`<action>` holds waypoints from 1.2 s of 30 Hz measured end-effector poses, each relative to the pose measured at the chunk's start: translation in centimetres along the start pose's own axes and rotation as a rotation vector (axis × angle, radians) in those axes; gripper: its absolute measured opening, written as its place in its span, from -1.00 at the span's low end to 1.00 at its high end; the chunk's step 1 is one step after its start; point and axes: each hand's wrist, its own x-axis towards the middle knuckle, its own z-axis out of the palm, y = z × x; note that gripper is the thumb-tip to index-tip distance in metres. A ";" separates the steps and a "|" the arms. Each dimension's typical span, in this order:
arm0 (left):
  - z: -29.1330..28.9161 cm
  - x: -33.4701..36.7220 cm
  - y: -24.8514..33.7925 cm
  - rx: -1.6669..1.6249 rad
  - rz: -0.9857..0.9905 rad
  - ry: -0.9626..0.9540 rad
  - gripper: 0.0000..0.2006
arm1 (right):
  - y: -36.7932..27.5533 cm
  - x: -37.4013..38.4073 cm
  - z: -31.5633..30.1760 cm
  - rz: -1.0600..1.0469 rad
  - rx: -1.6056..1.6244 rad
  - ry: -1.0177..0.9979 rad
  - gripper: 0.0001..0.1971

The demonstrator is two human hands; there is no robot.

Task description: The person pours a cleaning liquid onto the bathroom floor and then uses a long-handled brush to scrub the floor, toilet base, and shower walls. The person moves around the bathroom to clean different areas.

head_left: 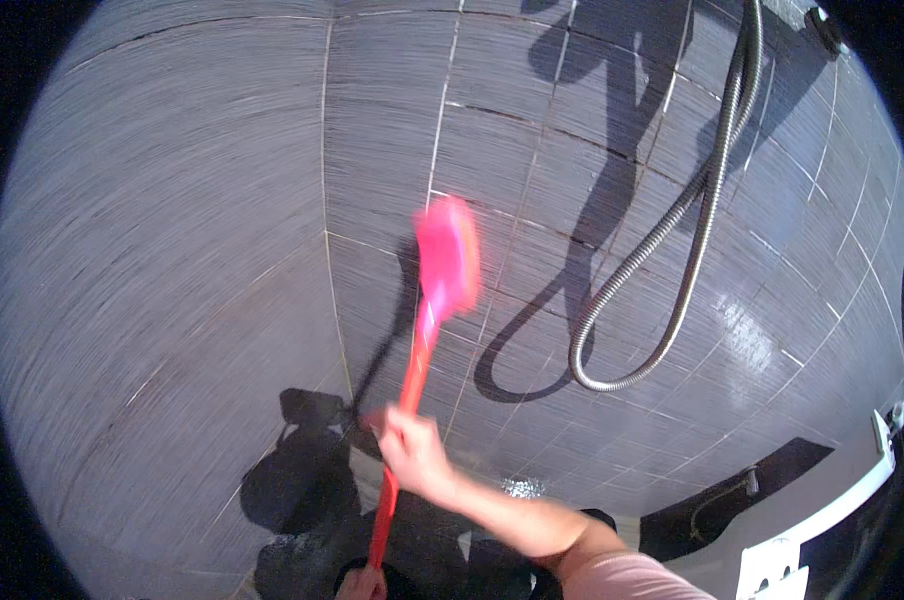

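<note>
My right fingers [402,440] and left fingers [360,582] grip the red-handled pink brush [446,255]; a looped metal hose [713,175] hangs rightward.

A plain, light pink short sleeve [632,578] on the right arm [517,515], with bare forearm and bare right hand [414,456].

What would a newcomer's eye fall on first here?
Most likely the bright pink brush head near the centre, blurred against the gray tiled wall. Its red handle runs down to the lower edge, gripped midway by the right hand and near its bottom end by the left hand. Next comes the looped metal hose at upper right.
</note>
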 end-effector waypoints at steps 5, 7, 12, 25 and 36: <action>9.3 8.0 3.0 -0.152 0.290 0.239 -0.46 | -2.0 3.9 -4.4 -0.131 -0.204 -0.053 -0.74; 12.6 12.2 -4.3 -0.413 0.320 0.155 -0.56 | 2.3 -3.2 -6.1 0.023 -0.307 -0.076 -0.76; 20.8 15.9 -6.3 -0.616 0.307 -0.197 -0.51 | 4.7 -5.1 -7.6 0.186 -0.570 -0.160 -0.73; 27.2 11.6 3.8 0.213 0.745 -0.211 -0.69 | -9.6 -10.5 -21.6 0.484 -0.696 -0.205 -0.52; 35.1 14.4 26.4 1.373 1.959 0.126 -0.87 | -12.7 -14.2 -31.1 0.365 -1.265 -0.319 -0.88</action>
